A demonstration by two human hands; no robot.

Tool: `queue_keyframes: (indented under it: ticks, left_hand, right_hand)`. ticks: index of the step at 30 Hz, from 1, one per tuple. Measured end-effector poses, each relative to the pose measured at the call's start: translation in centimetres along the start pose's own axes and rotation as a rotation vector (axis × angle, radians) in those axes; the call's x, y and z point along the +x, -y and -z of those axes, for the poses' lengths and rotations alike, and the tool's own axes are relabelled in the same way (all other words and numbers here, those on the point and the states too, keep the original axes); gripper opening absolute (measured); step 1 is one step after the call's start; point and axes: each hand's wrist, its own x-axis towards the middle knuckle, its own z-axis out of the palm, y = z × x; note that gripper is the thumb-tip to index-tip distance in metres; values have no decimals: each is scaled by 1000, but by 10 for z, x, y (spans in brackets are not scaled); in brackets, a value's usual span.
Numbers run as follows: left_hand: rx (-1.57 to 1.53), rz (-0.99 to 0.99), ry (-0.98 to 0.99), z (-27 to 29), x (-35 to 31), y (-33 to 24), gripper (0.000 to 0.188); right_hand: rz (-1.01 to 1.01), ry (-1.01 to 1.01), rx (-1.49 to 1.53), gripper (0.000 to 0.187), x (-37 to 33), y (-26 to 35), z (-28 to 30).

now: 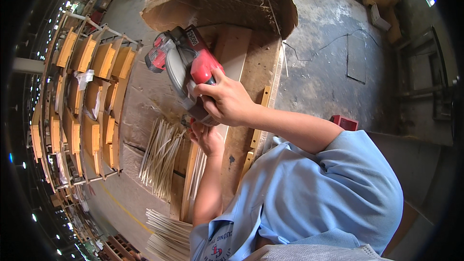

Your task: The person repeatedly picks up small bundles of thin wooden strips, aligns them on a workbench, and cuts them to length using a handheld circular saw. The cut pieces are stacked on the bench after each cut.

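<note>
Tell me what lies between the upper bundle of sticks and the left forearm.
In the head view: some brown surface, then a wooden rail, then thin pale strips nearest the forearm.

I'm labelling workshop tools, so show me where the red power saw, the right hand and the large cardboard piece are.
Red power saw (200, 67): head view, on its red housing.
Right hand (226, 100): head view, back of the hand.
Large cardboard piece (212, 6): head view, inner face.

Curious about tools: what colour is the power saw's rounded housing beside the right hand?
The rounded housing is red, clearest in head view.
</note>
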Motion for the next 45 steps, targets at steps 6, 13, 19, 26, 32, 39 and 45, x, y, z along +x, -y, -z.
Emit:
queue_keyframes:
  ticks: [6, 13, 19, 26, 32, 39, 45]
  left_hand:
    - [-22, -21, -52, 0, 3, -4, 42]
    - [36, -9, 13, -2, 1, -1, 45]
    - [43, 3, 6, 1, 0, -1, 47]
    - [-1, -3, -75, 3, -7, 7, 44]
    - [-10, 11, 24, 1, -3, 0, 39]
    - [-216, 7, -79, 28, -15, 14, 53]
    - [-41, 129, -127, 56, -46, 20, 75]
  right_hand:
    - [57, -7, -16, 35, -15, -7, 1]
    - [55, 13, 193, 52, 46, -3, 7]
    - [-208, 38, 416, 81, 125, 16, 20]
    - [-74, -502, 500, 51, 110, 3, -14]
    - [-1219, 117, 821, 40, -63, -79, -96]
    - [-1262, 185, 817, 37, -43, -67, -167]
    - [-1272, 404, 1061, 40, -32, -67, -179]
